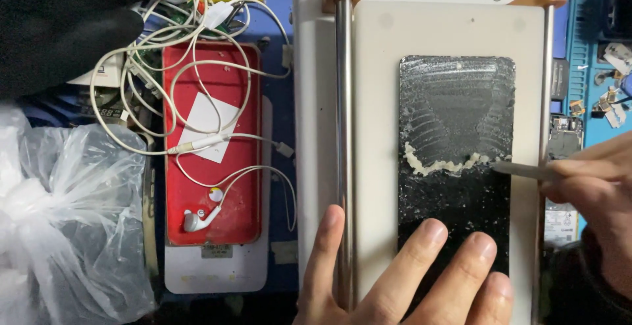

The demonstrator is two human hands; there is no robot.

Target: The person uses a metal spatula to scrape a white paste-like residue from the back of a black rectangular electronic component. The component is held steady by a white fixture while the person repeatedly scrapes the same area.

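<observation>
Left to right: past red case with tangled earphones, left hand flat, grip released, pinning black glass panel on white plate; right hand, grip clenched on scraper, kept shallow against glue ridge.

Glossy black glass panel smeared with rough whitish residue, matt cream plate, polished metal rod, crinkled clear plastic bag, possibly plastic red tray.
</observation>
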